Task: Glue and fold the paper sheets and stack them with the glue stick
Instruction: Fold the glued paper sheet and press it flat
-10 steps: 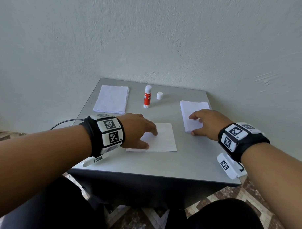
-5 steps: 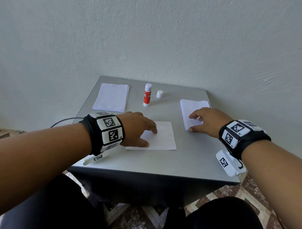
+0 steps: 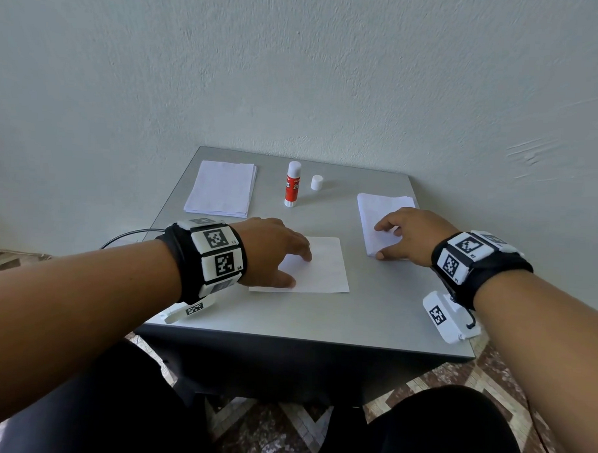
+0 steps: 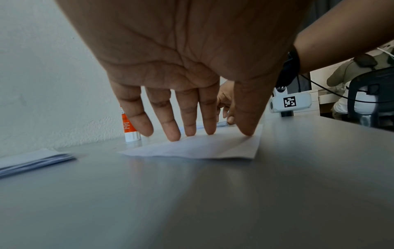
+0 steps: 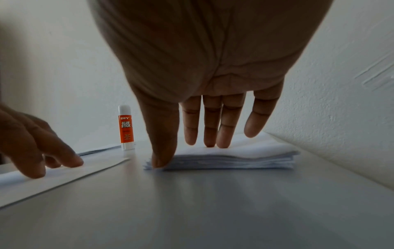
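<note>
Head view: my left hand [image 3: 273, 249] flattens a sheet [image 3: 320, 266]; right hand [image 3: 409, 237], fingers straight, rests on the folded stack [image 3: 376, 208]. Next, I reckon: the glue stick [image 3: 293, 183] beyond my left hand.

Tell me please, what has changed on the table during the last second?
Almost nothing. The right hand shifted only slightly on the folded stack. The left hand keeps pressing the single sheet. The glue stick, its cap and the other stack stayed.
</note>
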